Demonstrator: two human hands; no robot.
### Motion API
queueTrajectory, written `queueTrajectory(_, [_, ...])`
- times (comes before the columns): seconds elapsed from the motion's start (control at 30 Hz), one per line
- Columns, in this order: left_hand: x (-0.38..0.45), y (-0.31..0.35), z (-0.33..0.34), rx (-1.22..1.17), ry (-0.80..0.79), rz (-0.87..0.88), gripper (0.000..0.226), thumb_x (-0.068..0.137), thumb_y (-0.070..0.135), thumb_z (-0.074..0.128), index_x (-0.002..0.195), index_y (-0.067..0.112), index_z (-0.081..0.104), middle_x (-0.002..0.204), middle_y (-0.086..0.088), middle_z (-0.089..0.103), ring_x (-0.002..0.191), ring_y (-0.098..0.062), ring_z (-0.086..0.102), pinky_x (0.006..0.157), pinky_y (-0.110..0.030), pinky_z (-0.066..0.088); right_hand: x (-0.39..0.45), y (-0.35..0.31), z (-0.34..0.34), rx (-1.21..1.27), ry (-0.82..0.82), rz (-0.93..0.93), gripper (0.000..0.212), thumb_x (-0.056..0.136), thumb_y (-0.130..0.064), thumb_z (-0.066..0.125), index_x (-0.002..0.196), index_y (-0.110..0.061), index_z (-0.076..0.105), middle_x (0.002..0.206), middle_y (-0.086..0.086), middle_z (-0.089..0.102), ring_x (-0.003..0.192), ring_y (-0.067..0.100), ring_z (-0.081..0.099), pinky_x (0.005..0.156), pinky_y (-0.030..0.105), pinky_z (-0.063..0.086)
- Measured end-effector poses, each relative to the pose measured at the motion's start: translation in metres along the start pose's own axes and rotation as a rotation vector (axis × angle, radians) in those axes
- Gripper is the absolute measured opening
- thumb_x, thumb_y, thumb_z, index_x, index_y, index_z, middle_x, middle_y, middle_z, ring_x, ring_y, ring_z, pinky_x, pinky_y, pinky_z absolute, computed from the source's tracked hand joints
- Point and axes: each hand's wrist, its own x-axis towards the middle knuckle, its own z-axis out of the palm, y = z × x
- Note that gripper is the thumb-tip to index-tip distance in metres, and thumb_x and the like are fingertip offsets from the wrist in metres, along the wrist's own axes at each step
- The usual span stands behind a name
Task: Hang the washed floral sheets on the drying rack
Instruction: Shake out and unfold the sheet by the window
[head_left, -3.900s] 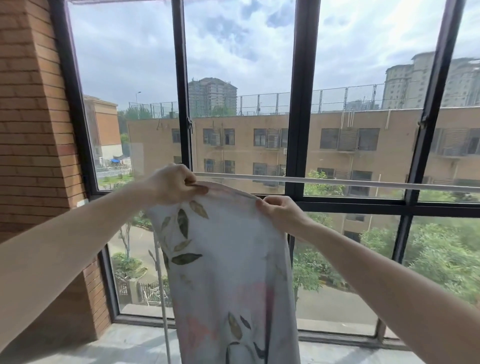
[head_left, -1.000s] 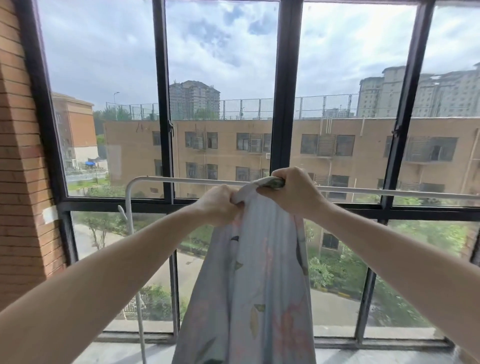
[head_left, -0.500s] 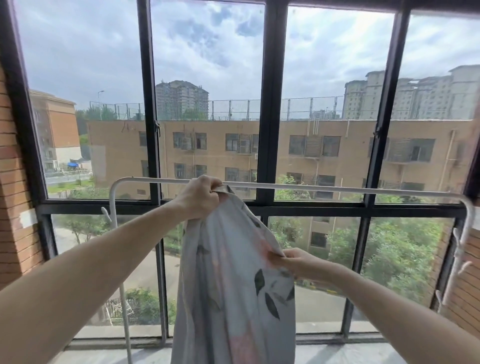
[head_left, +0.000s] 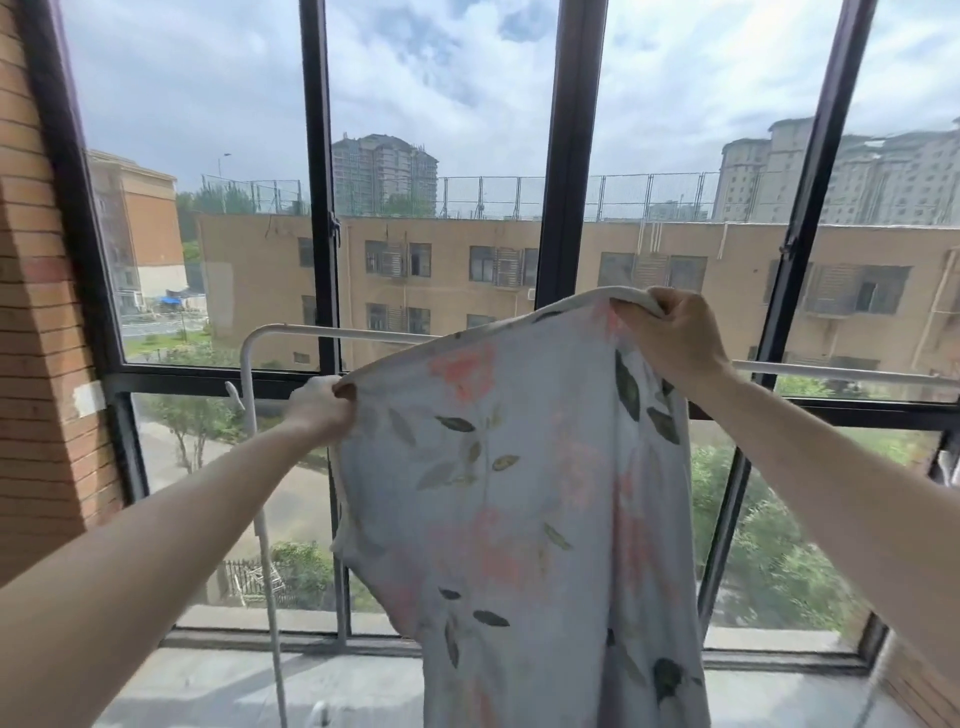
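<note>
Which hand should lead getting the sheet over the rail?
Probably right. The right hand holds the sheet edge above the rack rail; the left hand grips lower, below rail height.

Seeing floral sheet (head_left: 519, 467) spread by top edge, left hand (head_left: 322, 408) low, right hand (head_left: 670, 338) higher, white drying rack (head_left: 291, 332) just behind, big window (head_left: 569, 156).

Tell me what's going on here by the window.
A person is hanging laundry. Both hands hold the top edge of a floral sheet stretched between them: the left hand grips one end low, the right hand grips the other end higher. The sheet hangs in front of the white drying rack rail by the window.
</note>
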Motion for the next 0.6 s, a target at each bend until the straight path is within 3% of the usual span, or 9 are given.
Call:
queueTrajectory(0.07, [0.006, 0.004, -0.014, -0.075, 0.113, -0.005, 0.027, 0.105, 0.031, 0.050, 0.096, 0.013, 0.068, 0.095, -0.018, 0.069, 0.100, -0.040, 0.065, 0.074, -0.038, 0.043, -0.004, 0.018, 0.000, -0.047, -0.015, 0.034, 0.032, 0.096, -0.032, 0.069, 0.075, -0.008, 0.072, 0.054, -0.003, 0.051, 0.044, 0.005, 0.041, 0.040, 0.013, 0.030])
queueTrajectory(0.13, [0.010, 0.011, -0.026, -0.112, 0.189, 0.027, 0.037, 0.107, 0.037, 0.049, 0.078, 0.017, 0.059, 0.096, -0.024, 0.068, 0.099, -0.043, 0.065, 0.075, -0.041, 0.043, -0.006, 0.041, 0.001, -0.095, -0.033, 0.101, 0.040, 0.097, -0.039, 0.067, 0.079, -0.003, 0.069, 0.058, -0.001, 0.051, 0.051, 0.014, 0.044, 0.042, 0.019, 0.032])
queueTrajectory(0.2, [0.010, 0.022, -0.035, -0.115, 0.250, 0.086, 0.046, 0.108, 0.039, 0.049, 0.066, 0.017, 0.051, 0.084, -0.021, 0.063, 0.092, -0.042, 0.062, 0.070, -0.037, 0.035, -0.009, 0.060, 0.006, -0.114, -0.061, 0.174, 0.049, 0.098, -0.047, 0.063, 0.086, 0.001, 0.066, 0.065, 0.003, 0.054, 0.056, 0.021, 0.048, 0.047, 0.025, 0.034])
queueTrajectory(0.3, [0.005, 0.053, -0.041, -0.105, 0.240, 0.170, 0.047, 0.108, 0.043, 0.047, 0.079, 0.010, 0.062, 0.077, -0.009, 0.061, 0.071, -0.030, 0.053, 0.059, -0.028, 0.034, -0.013, 0.072, 0.024, -0.085, -0.165, 0.280, 0.046, 0.100, -0.055, 0.055, 0.089, -0.011, 0.059, 0.077, 0.002, 0.060, 0.071, 0.025, 0.057, 0.055, 0.031, 0.040])
queueTrajectory(0.37, [0.007, 0.077, -0.041, -0.159, 0.205, 0.258, 0.049, 0.108, 0.042, 0.048, 0.078, 0.005, 0.060, 0.068, -0.006, 0.055, 0.060, -0.022, 0.048, 0.045, -0.019, 0.034, -0.023, 0.063, 0.046, -0.070, -0.337, 0.263, 0.039, 0.099, -0.057, 0.057, 0.105, -0.018, 0.056, 0.096, -0.001, 0.067, 0.086, 0.019, 0.062, 0.066, 0.032, 0.046])
queueTrajectory(0.43, [0.008, 0.099, -0.040, -0.218, 0.168, 0.347, 0.051, 0.109, 0.037, 0.050, 0.071, 0.003, 0.053, 0.061, -0.005, 0.046, 0.055, -0.018, 0.042, 0.042, -0.017, 0.030, -0.040, 0.047, 0.076, -0.045, -0.602, 0.234, 0.053, 0.091, -0.063, 0.063, 0.125, -0.026, 0.048, 0.111, -0.008, 0.070, 0.095, 0.013, 0.068, 0.078, 0.032, 0.054])
queueTrajectory(0.5, [0.005, 0.117, -0.038, -0.223, 0.076, 0.414, 0.052, 0.109, 0.031, 0.050, 0.062, 0.012, 0.042, 0.053, 0.001, 0.036, 0.044, -0.008, 0.036, 0.042, -0.013, 0.029, -0.058, 0.040, 0.104, -0.066, -0.838, 0.195, 0.062, 0.088, -0.065, 0.064, 0.136, -0.033, 0.043, 0.113, -0.012, 0.071, 0.091, 0.008, 0.071, 0.078, 0.029, 0.057])
queueTrajectory(0.6, [0.003, 0.129, -0.030, -0.173, 0.000, 0.463, 0.054, 0.109, 0.024, 0.051, 0.058, 0.019, 0.034, 0.050, 0.007, 0.030, 0.035, -0.002, 0.030, 0.042, -0.011, 0.029, -0.073, 0.041, 0.132, -0.069, -0.978, 0.135, 0.072, 0.089, -0.071, 0.047, 0.142, -0.023, 0.054, 0.125, -0.005, 0.069, 0.098, 0.009, 0.067, 0.089, 0.032, 0.057])
